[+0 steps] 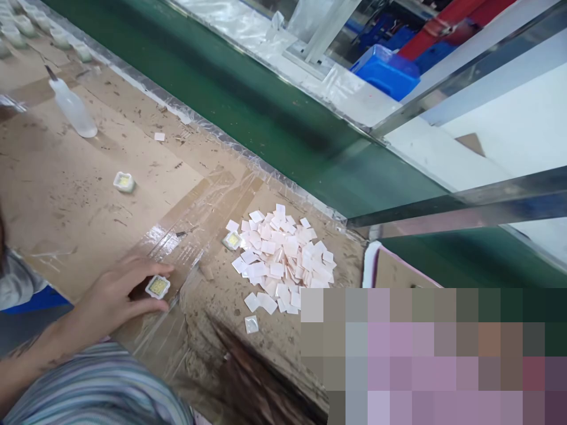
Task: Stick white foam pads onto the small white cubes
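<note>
My left hand (117, 298) rests on the cardboard-covered bench and pinches a small white square part with a yellow centre (157, 287) between thumb and fingers. My right hand is not in view. A pile of several thin white and pinkish square pads (283, 260) lies to the right of the hand. A second white square part with a yellow centre (232, 240) sits at the pile's left edge. A third one (124, 182) lies alone farther back on the cardboard.
A clear squeeze bottle (73, 107) stands at the back left, with a row of small white parts (26, 26) behind it. A green conveyor belt (266, 118) runs along the bench's far edge. A blue bin (387, 71) sits beyond it. The lower right is blurred out.
</note>
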Tool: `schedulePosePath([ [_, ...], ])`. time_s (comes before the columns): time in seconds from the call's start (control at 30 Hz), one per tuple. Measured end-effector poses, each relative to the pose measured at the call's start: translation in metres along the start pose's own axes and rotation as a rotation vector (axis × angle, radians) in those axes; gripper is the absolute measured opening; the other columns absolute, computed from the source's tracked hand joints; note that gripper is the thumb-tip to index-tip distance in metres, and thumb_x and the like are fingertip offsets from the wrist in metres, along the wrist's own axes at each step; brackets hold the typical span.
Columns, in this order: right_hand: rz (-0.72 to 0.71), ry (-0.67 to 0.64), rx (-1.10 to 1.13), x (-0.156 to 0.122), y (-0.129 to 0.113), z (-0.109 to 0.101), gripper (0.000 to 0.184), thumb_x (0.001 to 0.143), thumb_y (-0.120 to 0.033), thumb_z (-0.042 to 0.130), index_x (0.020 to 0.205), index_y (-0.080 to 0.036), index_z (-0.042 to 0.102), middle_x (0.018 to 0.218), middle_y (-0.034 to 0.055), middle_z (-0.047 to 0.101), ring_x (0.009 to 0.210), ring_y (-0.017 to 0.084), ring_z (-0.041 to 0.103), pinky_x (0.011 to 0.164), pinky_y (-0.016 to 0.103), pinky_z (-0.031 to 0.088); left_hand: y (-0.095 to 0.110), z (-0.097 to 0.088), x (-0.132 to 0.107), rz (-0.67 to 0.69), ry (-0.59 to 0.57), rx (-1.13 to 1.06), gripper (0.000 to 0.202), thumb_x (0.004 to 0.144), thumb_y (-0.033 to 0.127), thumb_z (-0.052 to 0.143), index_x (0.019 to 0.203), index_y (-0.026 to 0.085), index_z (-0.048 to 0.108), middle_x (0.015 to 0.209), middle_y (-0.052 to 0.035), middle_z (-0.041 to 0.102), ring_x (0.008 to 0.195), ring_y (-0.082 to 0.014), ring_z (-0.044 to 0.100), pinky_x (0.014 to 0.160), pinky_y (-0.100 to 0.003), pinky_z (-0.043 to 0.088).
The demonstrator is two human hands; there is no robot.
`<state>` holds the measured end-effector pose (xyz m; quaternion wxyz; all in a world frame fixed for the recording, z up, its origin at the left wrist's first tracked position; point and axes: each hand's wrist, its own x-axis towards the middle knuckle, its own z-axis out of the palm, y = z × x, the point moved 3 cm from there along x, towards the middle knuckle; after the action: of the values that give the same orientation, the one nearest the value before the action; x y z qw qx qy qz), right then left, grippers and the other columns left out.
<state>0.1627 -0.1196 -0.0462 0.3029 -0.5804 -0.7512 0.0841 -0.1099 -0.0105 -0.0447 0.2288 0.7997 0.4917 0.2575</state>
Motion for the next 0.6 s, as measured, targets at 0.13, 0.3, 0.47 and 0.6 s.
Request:
schedulePosePath([
  [0.13, 0.074, -0.039, -0.021, -0.005, -0.005, -0.002, 0.034, 0.098, -0.014, 0.068, 0.128, -0.026, 0.075, 0.11, 0.0065, 0.082, 0.098, 0.026, 0.081, 0.086, 0.033, 0.071, 0.015, 0.018, -0.01, -0.052, 0.037, 0.037, 0.053, 0.099, 0.072, 0.053, 0.122, 0.025, 0.064, 0.097, -0.004, 0.073, 0.092, -0.026, 0.066, 0.084, -0.039, 0.054],
  [0.3, 0.164, -0.074, -0.055, -0.012, -0.009, -0.005, 0.03, 0.103, -0.019, 0.06, 0.129, -0.026, 0.072, 0.11, 0.0056, 0.08, 0.102, 0.021, 0.079, 0.089, 0.03, 0.068, 0.01, 0.013, -0.018, -0.027, -0.056, -0.011, 0.063, 0.099, 0.078, 0.045, 0.141, 0.032, 0.059, 0.12, -0.0053, 0.07, 0.116, -0.0309, 0.059, 0.1, -0.042, 0.052],
  [0.47, 0.234, -0.01, -0.008, -0.012, -0.011, -0.007, 0.028, 0.1, -0.017, 0.062, 0.125, -0.024, 0.071, 0.105, 0.0057, 0.081, 0.098, 0.02, 0.079, 0.087, 0.031, 0.067, -0.008, 0.001, -0.019, 0.044, -0.176, -0.19, 0.04, 0.107, 0.053, 0.046, 0.141, 0.04, 0.062, 0.119, 0.0006, 0.07, 0.106, -0.0208, 0.068, 0.085, -0.021, 0.056],
  [0.6, 0.309, 0.05, 0.057, -0.01, -0.012, -0.004, 0.019, 0.096, -0.016, 0.064, 0.112, -0.024, 0.069, 0.1, 0.0054, 0.08, 0.092, 0.019, 0.079, 0.081, 0.031, 0.067, 0.013, 0.015, -0.026, 0.039, -0.151, -0.189, 0.032, 0.104, 0.057, 0.053, 0.126, 0.036, 0.065, 0.11, -0.0011, 0.069, 0.104, -0.0219, 0.067, 0.092, -0.025, 0.054],
])
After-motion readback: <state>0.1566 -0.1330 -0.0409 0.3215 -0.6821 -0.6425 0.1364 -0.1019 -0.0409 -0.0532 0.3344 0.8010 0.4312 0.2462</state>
